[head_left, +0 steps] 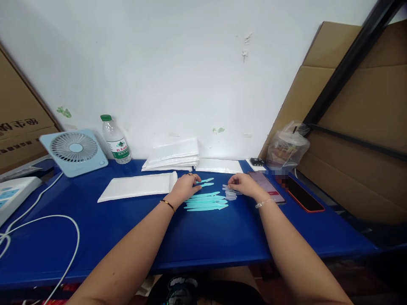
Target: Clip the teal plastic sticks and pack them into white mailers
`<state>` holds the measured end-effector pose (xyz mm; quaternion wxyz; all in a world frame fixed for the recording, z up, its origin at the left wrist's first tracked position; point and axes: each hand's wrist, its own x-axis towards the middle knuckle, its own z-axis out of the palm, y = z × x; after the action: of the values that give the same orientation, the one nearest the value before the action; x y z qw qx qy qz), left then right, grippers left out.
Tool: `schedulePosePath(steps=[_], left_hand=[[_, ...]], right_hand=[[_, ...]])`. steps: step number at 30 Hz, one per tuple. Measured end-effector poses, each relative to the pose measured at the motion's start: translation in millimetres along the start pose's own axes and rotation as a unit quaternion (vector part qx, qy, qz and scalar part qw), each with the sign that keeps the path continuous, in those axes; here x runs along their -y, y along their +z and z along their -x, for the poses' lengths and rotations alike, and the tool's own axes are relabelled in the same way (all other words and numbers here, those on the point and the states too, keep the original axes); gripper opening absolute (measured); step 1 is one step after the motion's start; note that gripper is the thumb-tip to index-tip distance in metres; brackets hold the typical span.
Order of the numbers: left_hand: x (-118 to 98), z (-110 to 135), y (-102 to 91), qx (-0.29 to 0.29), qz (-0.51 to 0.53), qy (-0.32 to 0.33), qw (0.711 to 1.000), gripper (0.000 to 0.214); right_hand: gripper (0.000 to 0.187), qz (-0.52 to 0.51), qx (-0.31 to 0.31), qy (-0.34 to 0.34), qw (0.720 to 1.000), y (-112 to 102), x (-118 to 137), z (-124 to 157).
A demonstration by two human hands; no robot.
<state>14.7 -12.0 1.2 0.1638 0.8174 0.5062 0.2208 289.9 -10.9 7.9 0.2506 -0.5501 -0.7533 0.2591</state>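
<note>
Several teal eyebrow razors (206, 202) lie side by side on the blue table, their blade ends toward the right. My left hand (185, 187) is just above that row, its fingers curled over the handles of two more eyebrow razors (207, 184), whose blade ends stick out to the right. Small clear plastic caps (230, 195) sit in a loose cluster right of the razors. Over the cluster's upper edge, my right hand (241, 184) has thumb and fingertips pinched together on a clear cap, mostly hidden by the fingers.
White padded envelopes (173, 154) are stacked by the wall, and one envelope (136, 186) lies left of my hand. A bottle (117, 144) and a blue fan (74, 150) stand at left. Two phones (270, 188) and a bagged cup (288, 148) are at right. A white cable (76, 233) crosses the left side.
</note>
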Motion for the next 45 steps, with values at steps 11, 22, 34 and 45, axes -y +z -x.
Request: schedulePosePath(steps=[11, 22, 34, 45], left_hand=[[-26, 8, -4.5, 0.084, -0.023, 0.014, 0.996, 0.013], [-17, 6, -7.0, 0.032, 0.063, -0.012, 0.997, 0.019], [-18, 4, -5.1, 0.037, 0.120, -0.001, 0.992, 0.022], [6, -3, 5.1, -0.014, 0.011, 0.009, 1.000, 0.032]], right_hand=[[0.014, -0.049, -0.053, -0.010, 0.997, 3, 8, 1], [0.033, -0.352, -0.017, 0.025, 0.935, 0, 29, 4], [0.031, -0.403, 0.063, 0.015, 0.913, 21, 38, 4], [0.015, -0.045, -0.003, -0.036, 0.998, -5, 8, 5]])
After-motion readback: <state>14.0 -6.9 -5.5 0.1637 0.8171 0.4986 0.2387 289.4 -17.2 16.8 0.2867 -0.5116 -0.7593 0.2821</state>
